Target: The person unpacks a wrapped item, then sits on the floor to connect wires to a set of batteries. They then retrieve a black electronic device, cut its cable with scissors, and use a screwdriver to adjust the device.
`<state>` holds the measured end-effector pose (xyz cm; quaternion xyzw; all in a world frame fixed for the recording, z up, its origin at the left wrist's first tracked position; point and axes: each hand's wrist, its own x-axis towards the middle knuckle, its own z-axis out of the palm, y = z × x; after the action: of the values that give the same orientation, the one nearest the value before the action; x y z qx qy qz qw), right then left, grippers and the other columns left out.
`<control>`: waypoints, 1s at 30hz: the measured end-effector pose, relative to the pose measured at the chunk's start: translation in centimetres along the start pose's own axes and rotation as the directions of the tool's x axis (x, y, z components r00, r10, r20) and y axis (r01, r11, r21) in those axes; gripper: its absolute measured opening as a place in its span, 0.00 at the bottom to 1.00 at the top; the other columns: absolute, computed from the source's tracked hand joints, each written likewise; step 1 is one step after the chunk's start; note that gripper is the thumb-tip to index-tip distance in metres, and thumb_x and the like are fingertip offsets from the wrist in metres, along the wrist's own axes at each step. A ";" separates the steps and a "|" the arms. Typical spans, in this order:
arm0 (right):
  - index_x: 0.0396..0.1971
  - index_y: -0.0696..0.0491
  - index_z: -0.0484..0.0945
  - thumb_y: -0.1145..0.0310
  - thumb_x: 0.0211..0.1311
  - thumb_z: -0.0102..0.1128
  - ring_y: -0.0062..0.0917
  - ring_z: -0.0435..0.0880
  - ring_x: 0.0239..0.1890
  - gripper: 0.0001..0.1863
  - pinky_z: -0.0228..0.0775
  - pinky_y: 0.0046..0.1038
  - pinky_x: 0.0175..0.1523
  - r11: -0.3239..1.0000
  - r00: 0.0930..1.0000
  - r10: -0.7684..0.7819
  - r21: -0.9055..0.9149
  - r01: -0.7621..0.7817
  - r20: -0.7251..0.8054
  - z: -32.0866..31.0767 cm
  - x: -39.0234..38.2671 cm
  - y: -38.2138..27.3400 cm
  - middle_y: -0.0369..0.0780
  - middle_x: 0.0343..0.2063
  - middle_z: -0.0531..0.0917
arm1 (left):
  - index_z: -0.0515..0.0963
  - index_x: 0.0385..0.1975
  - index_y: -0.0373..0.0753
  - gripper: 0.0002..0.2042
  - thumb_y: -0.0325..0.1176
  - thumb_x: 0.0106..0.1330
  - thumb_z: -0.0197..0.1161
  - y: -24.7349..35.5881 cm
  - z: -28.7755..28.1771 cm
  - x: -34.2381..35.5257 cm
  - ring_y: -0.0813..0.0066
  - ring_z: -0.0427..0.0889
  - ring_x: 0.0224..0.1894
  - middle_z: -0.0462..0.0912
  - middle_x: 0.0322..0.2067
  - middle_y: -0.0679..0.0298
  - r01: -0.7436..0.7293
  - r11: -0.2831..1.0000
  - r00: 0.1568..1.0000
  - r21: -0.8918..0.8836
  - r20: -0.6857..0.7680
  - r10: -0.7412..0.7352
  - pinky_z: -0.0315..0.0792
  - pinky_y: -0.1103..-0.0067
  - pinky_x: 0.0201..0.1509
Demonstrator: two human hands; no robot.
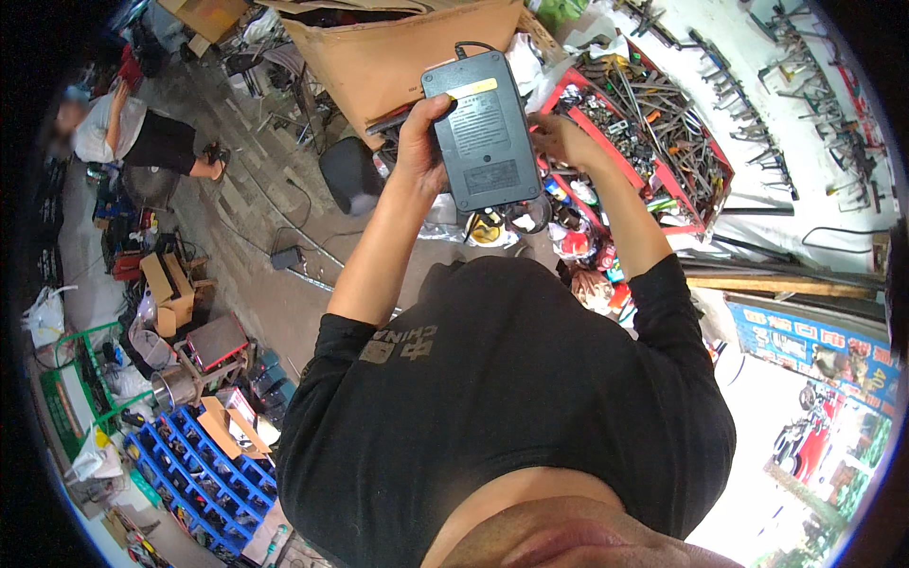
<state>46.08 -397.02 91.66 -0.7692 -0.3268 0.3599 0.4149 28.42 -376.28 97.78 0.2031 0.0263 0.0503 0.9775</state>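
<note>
Head view: black charger-like box point(489, 142) up in front of chest, labelled face toward camera. Left hand point(422, 142) holds its left edge, thumb on face. Right hand point(565, 144) beside right edge, partly hidden; cannot tell whether gripping. Cord point(473, 45) leaves top end. Likely hard plastic shell, stiff, moderately heavy, smooth enough to slip; best held by both long sides, cord unstrained.
</note>
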 end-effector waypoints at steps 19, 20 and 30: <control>0.45 0.54 0.83 0.72 0.62 0.60 0.39 0.85 0.46 0.13 0.76 0.37 0.53 0.654 0.984 -0.162 -0.738 0.163 0.074 3.2 -0.1 -2.6 0.47 0.42 0.86 | 0.72 0.57 0.31 0.26 0.43 0.66 0.67 -0.7 1.1 -3.1 0.62 0.84 0.51 0.82 0.50 0.52 -0.076 0.981 0.988 0.179 -0.121 0.099 0.79 0.67 0.57; 0.42 0.53 0.84 0.70 0.62 0.61 0.40 0.85 0.43 0.10 0.78 0.38 0.50 0.798 0.959 -0.085 -0.595 -0.097 -0.270 1.8 -2.4 -9.6 0.45 0.40 0.86 | 0.72 0.58 0.32 0.26 0.44 0.66 0.67 -0.2 0.6 -3.6 0.62 0.84 0.51 0.82 0.50 0.52 -0.085 0.983 0.985 0.164 -0.136 0.107 0.79 0.67 0.57; 0.37 0.54 0.84 0.64 0.56 0.68 0.35 0.82 0.43 0.11 0.76 0.34 0.48 0.206 0.530 -0.826 -0.774 0.599 0.191 2.3 -5.0 -18.4 0.39 0.37 0.82 | 0.70 0.60 0.35 0.25 0.45 0.70 0.64 -0.6 0.9 -4.7 0.65 0.85 0.50 0.81 0.50 0.55 -0.062 0.991 0.995 0.119 -0.075 0.071 0.83 0.69 0.53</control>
<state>37.80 -391.96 108.19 -0.6601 -0.7056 -0.1595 0.2024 23.83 -377.73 98.46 0.2582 0.0612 0.0892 0.9600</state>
